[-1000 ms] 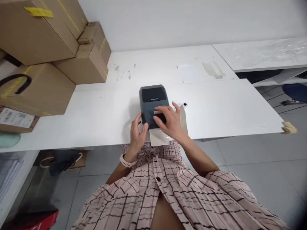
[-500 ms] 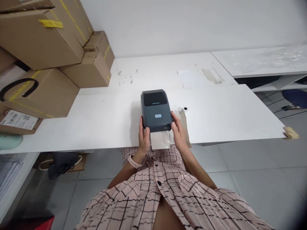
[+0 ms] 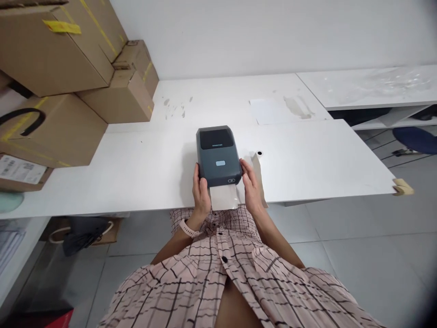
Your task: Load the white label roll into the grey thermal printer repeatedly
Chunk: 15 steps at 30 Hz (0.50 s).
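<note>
A dark grey-blue label printer (image 3: 220,157) sits near the table's front edge, its black window toward the wall. My left hand (image 3: 201,196) holds its left side near the front corner, fingers along the side wall. On the opposite side, my right hand (image 3: 251,187) grips the front right corner. A strip of pale label paper (image 3: 223,197) sticks out from the printer's front, between my hands. Just right of the printer stands a small white roll (image 3: 259,154) with a black centre. A narrow beige strip (image 3: 261,182) runs from beside it toward the table edge.
Cardboard boxes (image 3: 51,50) are stacked on the left of the white table (image 3: 307,159). A thin white sheet (image 3: 262,111) lies toward the back. Beige padding (image 3: 403,187) covers the table's right corner. A blue stool seat (image 3: 414,139) stands beyond it.
The whole view has shifted slightly, so everything appears a little farther left. My hands stay on the label printer's two sides, with no clear movement of it on the table.
</note>
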Each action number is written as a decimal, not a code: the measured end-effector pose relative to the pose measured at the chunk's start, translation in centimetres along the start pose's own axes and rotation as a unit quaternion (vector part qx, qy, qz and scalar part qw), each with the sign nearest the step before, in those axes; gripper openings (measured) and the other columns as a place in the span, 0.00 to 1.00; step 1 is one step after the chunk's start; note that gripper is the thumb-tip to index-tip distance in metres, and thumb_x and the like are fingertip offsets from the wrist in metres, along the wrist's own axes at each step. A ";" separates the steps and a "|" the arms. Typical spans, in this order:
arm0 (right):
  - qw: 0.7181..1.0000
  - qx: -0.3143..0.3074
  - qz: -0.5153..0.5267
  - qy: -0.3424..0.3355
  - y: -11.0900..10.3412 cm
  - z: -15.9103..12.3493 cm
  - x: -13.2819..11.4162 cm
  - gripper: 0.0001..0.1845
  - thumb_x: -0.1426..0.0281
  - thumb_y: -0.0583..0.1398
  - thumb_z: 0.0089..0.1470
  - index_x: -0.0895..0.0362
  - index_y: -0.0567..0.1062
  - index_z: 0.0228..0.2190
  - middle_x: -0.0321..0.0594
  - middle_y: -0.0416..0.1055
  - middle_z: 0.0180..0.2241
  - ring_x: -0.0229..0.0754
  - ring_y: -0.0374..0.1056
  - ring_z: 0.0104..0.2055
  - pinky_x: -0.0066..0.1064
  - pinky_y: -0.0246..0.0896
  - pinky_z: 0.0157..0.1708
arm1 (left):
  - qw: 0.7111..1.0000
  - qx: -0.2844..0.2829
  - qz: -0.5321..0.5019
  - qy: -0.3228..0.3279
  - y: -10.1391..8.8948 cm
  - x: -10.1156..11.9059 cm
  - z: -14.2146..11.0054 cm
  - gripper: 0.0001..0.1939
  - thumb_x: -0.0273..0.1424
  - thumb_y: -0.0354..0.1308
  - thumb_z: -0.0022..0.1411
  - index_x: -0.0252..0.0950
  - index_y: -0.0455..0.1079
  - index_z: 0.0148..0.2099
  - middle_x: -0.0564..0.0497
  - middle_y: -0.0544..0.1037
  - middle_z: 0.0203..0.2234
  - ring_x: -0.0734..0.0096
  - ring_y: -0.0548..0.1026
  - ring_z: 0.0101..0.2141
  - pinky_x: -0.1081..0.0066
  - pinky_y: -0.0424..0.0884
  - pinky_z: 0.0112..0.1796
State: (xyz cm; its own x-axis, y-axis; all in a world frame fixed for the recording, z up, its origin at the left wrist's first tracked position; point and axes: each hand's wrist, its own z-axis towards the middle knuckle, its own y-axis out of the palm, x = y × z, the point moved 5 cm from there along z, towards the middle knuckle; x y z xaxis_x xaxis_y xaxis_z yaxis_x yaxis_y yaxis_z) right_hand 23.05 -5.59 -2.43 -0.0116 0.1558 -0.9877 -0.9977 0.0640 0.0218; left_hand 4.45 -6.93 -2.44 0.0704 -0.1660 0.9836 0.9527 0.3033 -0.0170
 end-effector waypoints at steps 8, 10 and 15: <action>1.000 0.023 0.013 0.003 0.7 -0.4 -0.3 0.33 0.47 0.55 0.66 0.41 0.60 0.68 0.37 0.56 0.73 0.48 0.50 0.76 0.53 0.46 0.76 | 0.999 0.024 -0.018 -0.012 0.1 -1.3 -0.2 0.35 0.52 0.42 0.74 0.43 0.52 0.76 0.47 0.55 0.75 0.62 0.54 0.74 0.60 0.54 0.72; 0.999 0.036 0.022 0.013 0.9 -0.5 0.2 0.34 0.46 0.55 0.66 0.40 0.59 0.68 0.37 0.55 0.74 0.48 0.49 0.77 0.52 0.45 0.76 | 0.999 0.030 -0.020 -0.014 0.0 -1.5 -0.2 0.35 0.52 0.41 0.75 0.42 0.53 0.75 0.46 0.57 0.75 0.63 0.54 0.74 0.60 0.53 0.72; 0.999 0.049 0.000 0.007 1.3 -0.8 0.7 0.32 0.46 0.53 0.67 0.42 0.61 0.67 0.40 0.57 0.72 0.48 0.51 0.75 0.52 0.47 0.75 | 1.000 0.011 -0.011 0.002 -0.1 -2.0 -0.2 0.35 0.53 0.39 0.75 0.42 0.51 0.76 0.45 0.55 0.75 0.61 0.53 0.74 0.58 0.52 0.72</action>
State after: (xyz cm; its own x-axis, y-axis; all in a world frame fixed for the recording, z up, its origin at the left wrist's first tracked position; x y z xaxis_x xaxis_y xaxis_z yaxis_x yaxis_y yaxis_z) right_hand 21.74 -6.22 -3.24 -0.0133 0.1424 -0.9897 -0.9864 0.1604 0.0363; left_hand 4.30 -6.86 -4.40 0.0506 -0.1772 0.9829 0.9476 0.3194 0.0088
